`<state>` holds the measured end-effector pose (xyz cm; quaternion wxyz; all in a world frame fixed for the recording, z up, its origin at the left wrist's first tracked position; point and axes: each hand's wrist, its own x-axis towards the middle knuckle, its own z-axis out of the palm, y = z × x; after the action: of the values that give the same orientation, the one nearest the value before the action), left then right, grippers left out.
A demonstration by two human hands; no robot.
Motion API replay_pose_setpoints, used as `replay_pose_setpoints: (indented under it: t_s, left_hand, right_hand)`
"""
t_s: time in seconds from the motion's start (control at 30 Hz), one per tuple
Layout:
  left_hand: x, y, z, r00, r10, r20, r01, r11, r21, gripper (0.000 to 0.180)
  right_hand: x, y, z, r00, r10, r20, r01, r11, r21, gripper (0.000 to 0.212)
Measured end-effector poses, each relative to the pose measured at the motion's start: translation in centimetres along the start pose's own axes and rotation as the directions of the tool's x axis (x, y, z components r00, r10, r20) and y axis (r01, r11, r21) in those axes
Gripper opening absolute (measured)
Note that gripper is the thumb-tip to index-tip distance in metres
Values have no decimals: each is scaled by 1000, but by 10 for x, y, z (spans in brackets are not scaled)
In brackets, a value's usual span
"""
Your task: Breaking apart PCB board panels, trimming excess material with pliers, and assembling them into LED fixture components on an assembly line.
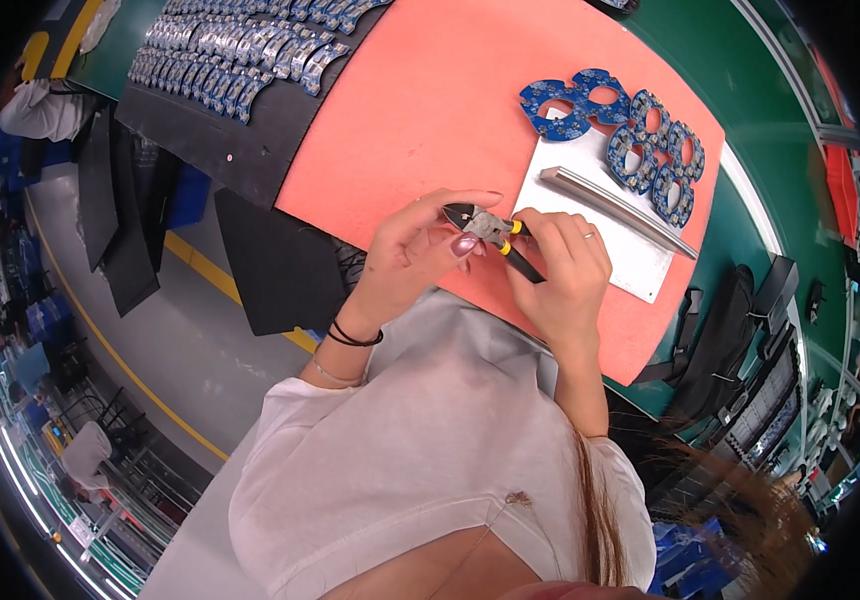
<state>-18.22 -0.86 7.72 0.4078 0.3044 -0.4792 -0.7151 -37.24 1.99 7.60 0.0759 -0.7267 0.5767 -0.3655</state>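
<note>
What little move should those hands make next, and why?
I'd probably ease the left hand back from the cutters before any squeeze: its thumb and fingers are close around the metal head, while the right hand holds the handles.

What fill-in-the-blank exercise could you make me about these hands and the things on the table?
The right hand grips the pliers by their ____.
The bands on the pliers are ____.
The metal bar lies across a plate coloured ____.
In the picture, the rows of curved boards lie to the ____ of the coral mat.

Missing words: handles; yellow; white; left.
</note>
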Motion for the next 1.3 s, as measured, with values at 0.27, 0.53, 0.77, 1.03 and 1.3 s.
replay_pose_setpoints:
  t_s: [0.27, 0.53, 0.77, 1.03, 1.3]
  left_hand:
    - [-7, 0, -10, 999, 37, 7, -37, 999, 7, 37]
    - [-127, -25, -56, 865, -406, -294, 441, 895, 62, 40]
    - [-219, -159, -115, 810, -336, -480, 495, 831, 255, 21]
    - [-199, -158, -103, 672, -588, -450, 537, 806, -250, 20]
    - [-202, -169, -111, 871, -151, -468, 345, 865, 364, 19]
  right_hand:
    - [4, -9, 2, 999, 1, 41, -1, 1000, -4, 28]
    - [-21, -69, 45, 873, -237, 427, 143, 960, 241, 48]
    - [-73, -101, 152, 632, -231, 740, -139, 905, 402, 22]
    - [-77, -70, 193, 119, -250, 961, -898, 385, 212, 17]
    - [-69, -79, 142, 518, -296, 802, -690, 410, 597, 17]
